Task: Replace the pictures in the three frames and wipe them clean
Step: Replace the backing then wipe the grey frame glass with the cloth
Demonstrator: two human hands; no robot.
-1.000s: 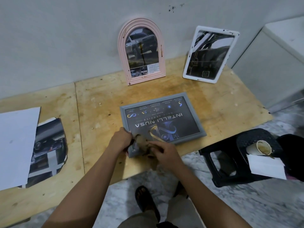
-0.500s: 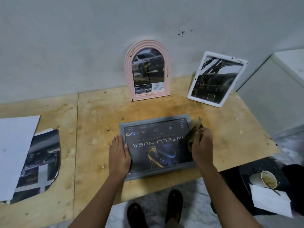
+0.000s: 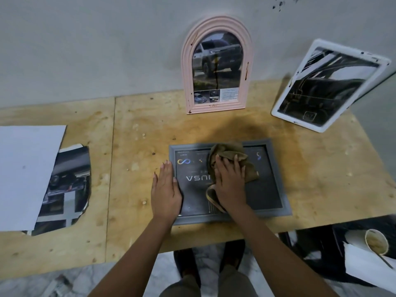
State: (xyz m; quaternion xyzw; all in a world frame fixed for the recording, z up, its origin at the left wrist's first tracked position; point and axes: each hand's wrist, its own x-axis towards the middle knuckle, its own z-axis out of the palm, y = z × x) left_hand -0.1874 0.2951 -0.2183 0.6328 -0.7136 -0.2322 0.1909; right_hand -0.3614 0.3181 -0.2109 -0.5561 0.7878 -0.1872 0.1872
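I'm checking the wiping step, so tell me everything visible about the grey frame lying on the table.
The grey frame is rectangular, with a raised border, lying flat and face up near the front edge of the wooden table. It holds a dark poster whose pale lettering reads upside down. The left hand rests flat on its left border; the right hand presses a brown cloth onto its face.

Head view — steeply down; close tabletop (image 3: 137,211)

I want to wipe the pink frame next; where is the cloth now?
Head view, centre: the brown cloth lies on the flat grey frame, pressed under the right hand, with the left hand just left of it.
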